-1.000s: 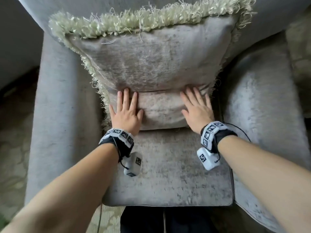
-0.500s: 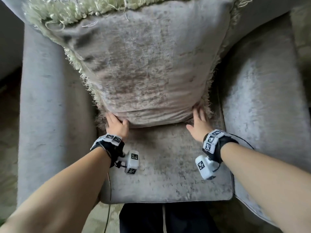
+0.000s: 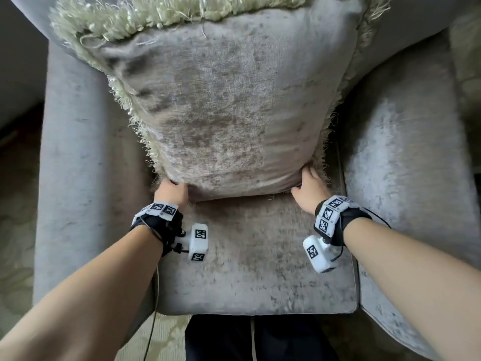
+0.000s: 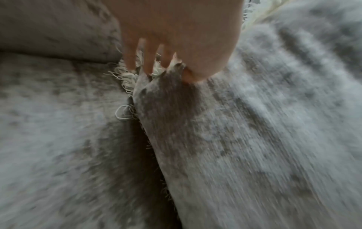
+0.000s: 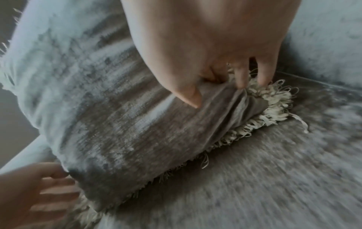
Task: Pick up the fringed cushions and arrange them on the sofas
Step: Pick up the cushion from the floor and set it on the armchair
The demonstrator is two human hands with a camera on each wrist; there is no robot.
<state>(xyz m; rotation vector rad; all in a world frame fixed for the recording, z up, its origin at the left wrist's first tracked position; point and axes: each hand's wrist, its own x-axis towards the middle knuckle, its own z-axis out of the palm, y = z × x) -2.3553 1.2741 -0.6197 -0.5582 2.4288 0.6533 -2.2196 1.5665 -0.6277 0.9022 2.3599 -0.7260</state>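
A grey velvet cushion (image 3: 229, 105) with a cream fringe leans upright against the back of the grey armchair, its lower edge on the seat (image 3: 260, 256). My left hand (image 3: 170, 191) holds the cushion's lower left corner. In the left wrist view its fingers (image 4: 149, 62) dig into the fringe while the thumb presses the fabric of the cushion (image 4: 235, 139). My right hand (image 3: 308, 186) pinches the lower right corner. In the right wrist view the right hand (image 5: 225, 83) has its thumb on the front of the cushion (image 5: 117, 108) and its fingers behind, by the fringe.
The armchair's padded left arm (image 3: 78, 152) and right arm (image 3: 403, 165) flank the cushion closely. Patterned carpet (image 3: 15, 256) lies around the chair. My dark trousers (image 3: 260, 340) stand against the seat's front edge.
Both hands slid down from lying flat on the cushion's front and took hold of its lower corners. The folded lower part has smoothed out, and the cushion stands fuller against the chair back.
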